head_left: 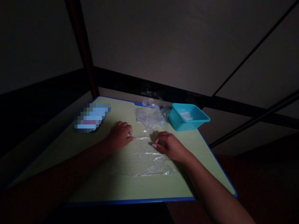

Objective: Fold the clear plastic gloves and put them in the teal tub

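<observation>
Forearms (pixel 210 186) lead to a left hand (pixel 120 134) pinching clear film (pixel 147 158), right hand (pixel 171 145) curled, grip unclear; film's likely light, slippery, best edge-held.

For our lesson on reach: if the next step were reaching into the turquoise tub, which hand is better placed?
Probably the right hand: it is nearer the turquoise tub, at the far right of the table. The left hand is farther off, towards the left of the clear plastic.
</observation>
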`<state>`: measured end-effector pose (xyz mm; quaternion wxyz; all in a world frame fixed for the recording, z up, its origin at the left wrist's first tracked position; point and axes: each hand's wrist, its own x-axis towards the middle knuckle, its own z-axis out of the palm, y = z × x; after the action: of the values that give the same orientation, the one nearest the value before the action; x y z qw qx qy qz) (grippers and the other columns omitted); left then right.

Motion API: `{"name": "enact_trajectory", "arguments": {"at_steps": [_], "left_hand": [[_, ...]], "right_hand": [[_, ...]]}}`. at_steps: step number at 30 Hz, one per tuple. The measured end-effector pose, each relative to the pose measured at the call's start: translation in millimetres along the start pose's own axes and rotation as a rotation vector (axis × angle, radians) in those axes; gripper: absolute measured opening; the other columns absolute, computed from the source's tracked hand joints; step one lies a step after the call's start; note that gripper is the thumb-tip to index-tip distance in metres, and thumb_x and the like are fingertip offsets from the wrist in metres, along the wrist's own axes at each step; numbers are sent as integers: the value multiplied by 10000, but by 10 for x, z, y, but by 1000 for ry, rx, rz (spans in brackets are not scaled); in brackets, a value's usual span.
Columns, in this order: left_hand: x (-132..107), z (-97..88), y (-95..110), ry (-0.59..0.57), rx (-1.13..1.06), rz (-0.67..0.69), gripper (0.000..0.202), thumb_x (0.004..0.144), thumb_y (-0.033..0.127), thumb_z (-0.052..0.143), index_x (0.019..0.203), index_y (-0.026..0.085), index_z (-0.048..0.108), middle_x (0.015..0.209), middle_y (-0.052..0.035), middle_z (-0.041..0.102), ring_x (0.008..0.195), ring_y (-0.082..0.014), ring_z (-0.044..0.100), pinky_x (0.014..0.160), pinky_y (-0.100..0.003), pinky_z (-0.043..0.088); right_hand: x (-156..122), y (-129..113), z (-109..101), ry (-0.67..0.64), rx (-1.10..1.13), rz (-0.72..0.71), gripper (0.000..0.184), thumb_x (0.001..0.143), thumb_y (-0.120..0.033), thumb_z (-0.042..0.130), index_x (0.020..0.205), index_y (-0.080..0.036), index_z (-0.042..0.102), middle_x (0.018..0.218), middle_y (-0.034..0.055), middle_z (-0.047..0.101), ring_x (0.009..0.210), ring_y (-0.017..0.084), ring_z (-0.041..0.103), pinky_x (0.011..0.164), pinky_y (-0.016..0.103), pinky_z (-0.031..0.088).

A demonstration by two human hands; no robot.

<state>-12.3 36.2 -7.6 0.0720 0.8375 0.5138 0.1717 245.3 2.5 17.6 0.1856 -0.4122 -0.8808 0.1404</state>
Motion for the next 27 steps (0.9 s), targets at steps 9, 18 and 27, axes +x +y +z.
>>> {"name": "enact_trajectory", "arguments": {"at_steps": [9, 18, 27], "left_hand": [[-5, -104, 136, -81, -103, -93, 157, 748, 233, 645, 886, 185, 589, 755, -12, 612, 789, -220, 571, 685, -297, 356], [0, -84, 108, -68, -252, -93, 70, 691, 226, 646, 734, 193, 601, 672, 11, 554, 705, -190, 556, 635, -268, 369], [11, 15, 56, 7, -494, -39, 209, 709, 267, 613, 903, 211, 559, 866, -23, 670, 862, -205, 624, 796, -316, 470]], "right_hand": [[36, 166, 163, 160, 56, 128, 280, 867, -248, 544, 1132, -160, 568, 1143, 132, 633, 1093, 252, 555, 962, 412, 435], [54, 191, 207, 130, 118, 128, 326, 874, -257, 506, 1184, -163, 538, 1212, 143, 618, 1145, 256, 556, 995, 431, 422], [55, 161, 177, 54, 157, 158, 351, 902, -217, 419, 1239, -159, 496, 1245, 134, 601, 1142, 248, 558, 1009, 476, 383]]}}
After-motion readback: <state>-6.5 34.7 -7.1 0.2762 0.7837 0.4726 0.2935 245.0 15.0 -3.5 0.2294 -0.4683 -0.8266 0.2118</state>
